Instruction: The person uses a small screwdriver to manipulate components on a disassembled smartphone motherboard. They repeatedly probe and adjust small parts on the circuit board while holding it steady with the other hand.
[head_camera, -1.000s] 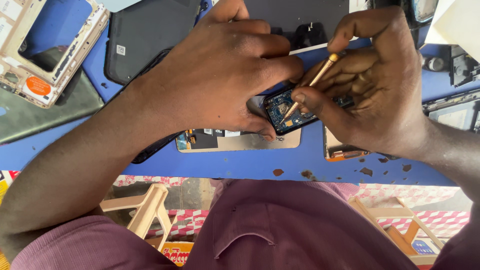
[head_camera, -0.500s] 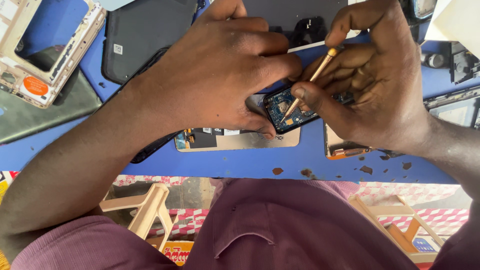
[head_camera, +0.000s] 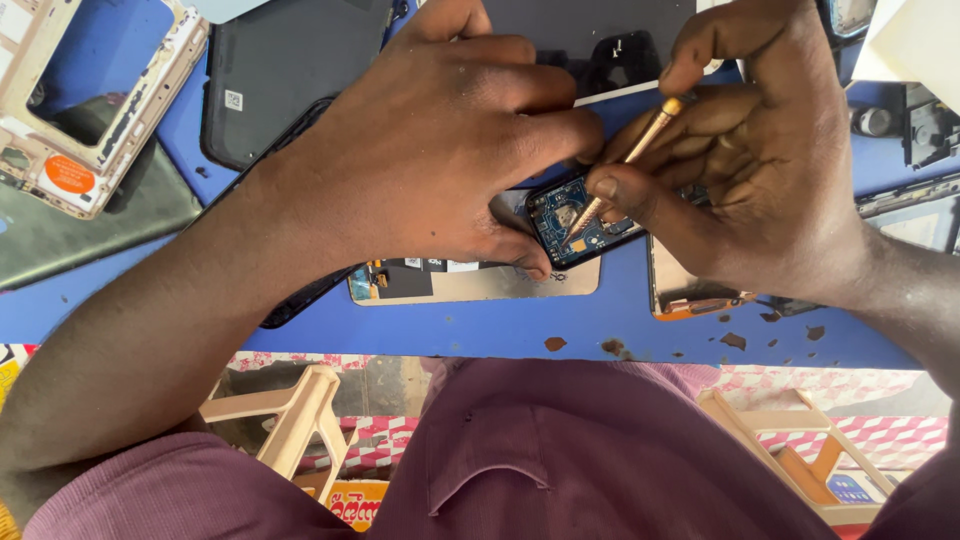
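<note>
An opened dark phone with a blue circuit board showing lies on the blue table. My left hand covers most of the phone and presses it down, thumb by the board. My right hand pinches a thin gold-coloured screwdriver, its tip resting on the board. Most of the phone's body is hidden under my left hand.
A pale phone frame with an orange sticker lies at the far left, a black back cover beside it. A silver panel sits under the phone. More phone parts lie at the right. Wooden stools stand below the table edge.
Both hands stay on the phone; the screwdriver has tilted only slightly, its tip remaining on the board.
</note>
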